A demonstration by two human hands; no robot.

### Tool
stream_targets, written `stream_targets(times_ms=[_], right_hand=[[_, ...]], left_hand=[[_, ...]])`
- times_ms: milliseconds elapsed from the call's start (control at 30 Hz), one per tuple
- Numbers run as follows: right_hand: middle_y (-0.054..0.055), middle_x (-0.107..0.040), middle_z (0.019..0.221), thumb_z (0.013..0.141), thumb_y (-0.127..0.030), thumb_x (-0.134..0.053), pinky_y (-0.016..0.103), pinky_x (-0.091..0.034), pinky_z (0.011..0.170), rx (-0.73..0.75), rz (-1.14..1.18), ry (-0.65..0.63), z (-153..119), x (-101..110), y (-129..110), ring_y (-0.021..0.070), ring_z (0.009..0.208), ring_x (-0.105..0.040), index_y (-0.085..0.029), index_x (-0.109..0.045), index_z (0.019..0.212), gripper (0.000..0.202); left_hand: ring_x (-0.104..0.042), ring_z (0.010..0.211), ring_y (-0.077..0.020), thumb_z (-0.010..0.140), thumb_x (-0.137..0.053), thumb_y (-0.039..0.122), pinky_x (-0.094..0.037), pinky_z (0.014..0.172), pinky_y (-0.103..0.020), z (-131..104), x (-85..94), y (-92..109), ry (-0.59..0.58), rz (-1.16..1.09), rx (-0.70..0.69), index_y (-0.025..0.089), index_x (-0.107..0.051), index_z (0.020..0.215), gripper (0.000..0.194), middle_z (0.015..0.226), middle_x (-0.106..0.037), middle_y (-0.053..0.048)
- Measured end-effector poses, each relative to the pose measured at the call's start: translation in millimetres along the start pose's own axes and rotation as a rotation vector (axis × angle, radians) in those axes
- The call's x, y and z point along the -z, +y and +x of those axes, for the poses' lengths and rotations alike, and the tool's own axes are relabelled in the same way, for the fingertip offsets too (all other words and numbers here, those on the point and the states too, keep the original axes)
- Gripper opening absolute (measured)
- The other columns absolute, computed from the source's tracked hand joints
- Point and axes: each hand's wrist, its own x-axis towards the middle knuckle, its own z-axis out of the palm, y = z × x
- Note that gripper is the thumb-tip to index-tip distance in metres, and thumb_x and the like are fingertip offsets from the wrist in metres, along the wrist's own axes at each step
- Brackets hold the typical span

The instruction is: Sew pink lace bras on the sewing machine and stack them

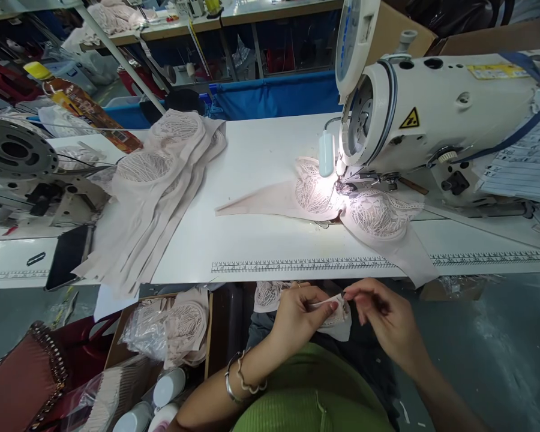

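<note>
Over my lap, my left hand pinches a pale pink lace bra piece between thumb and fingers. Curled at that piece's right edge is my right hand; a tiny dark thing shows at its fingertips, too small to name. More lace fabric lies on my lap, left of the hands. Above them on the white table, a pink lace bra lies spread out, its middle under the needle area of a lit sewing machine. Neither hand touches that bra.
Stacked bra pieces lie on the table's left, near a tilted drink bottle and a second machine. A ruler strip runs along the front edge. Below left stands a box with lace pieces, beside a red chair.
</note>
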Motion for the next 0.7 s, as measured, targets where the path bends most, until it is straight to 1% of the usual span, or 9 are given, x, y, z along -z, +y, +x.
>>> stream_targets(times_ms=[67, 133, 233, 333, 433, 500, 567, 700], right_hand=[[-0.001, -0.062, 0.063, 0.105, -0.048, -0.049, 0.024, -0.043, 0.044, 0.01, 0.046, 0.015, 1.4, 3.7, 3.8, 0.0122, 0.045, -0.054, -0.023, -0.069, 0.086, 0.037], [-0.003, -0.057, 0.057, 0.106, -0.05, -0.045, 0.024, -0.039, 0.042, 0.012, 0.043, 0.013, 1.5, 5.6, 5.5, 0.012, 0.043, -0.05, -0.024, -0.068, 0.082, 0.042], [-0.005, -0.047, 0.054, 0.104, -0.049, -0.051, 0.025, -0.034, 0.044, 0.008, -0.057, -0.022, -0.2, 5.0, 3.9, 0.0116, 0.045, -0.043, -0.024, -0.065, 0.082, 0.037], [-0.006, -0.043, 0.059, 0.101, -0.042, -0.058, 0.025, -0.034, 0.046, 0.004, -0.081, -0.05, -1.9, 2.0, 1.0, 0.012, 0.049, -0.041, -0.025, -0.061, 0.084, 0.024], [-0.004, -0.046, 0.068, 0.1, -0.034, -0.059, 0.025, -0.036, 0.048, 0.069, -0.098, -0.055, -1.6, -1.7, -0.4, 0.012, 0.053, -0.043, -0.025, -0.061, 0.084, 0.018], [-0.002, -0.05, 0.075, 0.098, -0.031, -0.061, 0.025, -0.038, 0.049, 0.112, -0.13, -0.045, -0.1, -4.1, -1.2, 0.012, 0.057, -0.047, -0.025, -0.064, 0.086, 0.014], [-0.001, -0.051, 0.078, 0.097, -0.031, -0.062, 0.024, -0.04, 0.049, 0.12, -0.155, -0.049, 2.0, -6.1, -2.6, 0.0123, 0.059, -0.049, -0.025, -0.066, 0.088, 0.011], [-0.001, -0.051, 0.073, 0.1, -0.035, -0.058, 0.025, -0.04, 0.049, 0.073, -0.168, -0.054, 5.2, -8.7, -5.9, 0.0133, 0.058, -0.049, -0.024, -0.063, 0.079, 0.023]], left_hand=[[-0.054, 0.058, -0.0139, 0.081, -0.073, 0.046, -0.038, 0.056, -0.024, 0.4, 1.0, 2.2, -0.028, -0.095, 0.086, 0.015, -0.072, 0.068, 0.034, 0.062, -0.067, -0.004], [-0.052, 0.056, -0.012, 0.078, -0.074, 0.048, -0.036, 0.053, -0.022, 0.5, 1.7, 3.7, -0.031, -0.139, 0.133, 0.014, -0.069, 0.068, 0.036, 0.061, -0.065, -0.004], [-0.05, 0.055, -0.011, 0.077, -0.075, 0.05, -0.036, 0.052, -0.021, 0.8, 2.1, 4.2, -0.014, -0.137, 0.139, 0.013, -0.067, 0.067, 0.039, 0.059, -0.062, -0.003], [-0.049, 0.055, -0.0105, 0.078, -0.075, 0.052, -0.036, 0.052, -0.021, 1.5, 1.8, 3.7, -0.019, -0.14, 0.141, 0.013, -0.067, 0.068, 0.041, 0.059, -0.062, -0.003], [-0.05, 0.056, -0.0111, 0.08, -0.075, 0.052, -0.036, 0.053, -0.022, 1.1, 1.1, 3.1, -0.005, -0.105, 0.1, 0.014, -0.068, 0.068, 0.041, 0.06, -0.061, -0.003], [-0.051, 0.06, -0.0124, 0.082, -0.074, 0.049, -0.036, 0.055, -0.023, 0.1, 0.3, 2.4, 0.024, -0.043, 0.036, 0.015, -0.07, 0.068, 0.038, 0.062, -0.062, -0.003], [-0.052, 0.064, -0.0138, 0.085, -0.073, 0.045, -0.036, 0.058, -0.025, -1.2, -0.8, 1.3, 0.043, 0.025, -0.024, 0.016, -0.072, 0.069, 0.033, 0.064, -0.063, -0.003], [-0.055, 0.07, -0.0164, 0.089, -0.072, 0.037, -0.039, 0.066, -0.028, -3.2, -2.3, -1.3, 0.013, 0.11, -0.064, 0.019, -0.076, 0.074, 0.023, 0.069, -0.069, -0.004]])
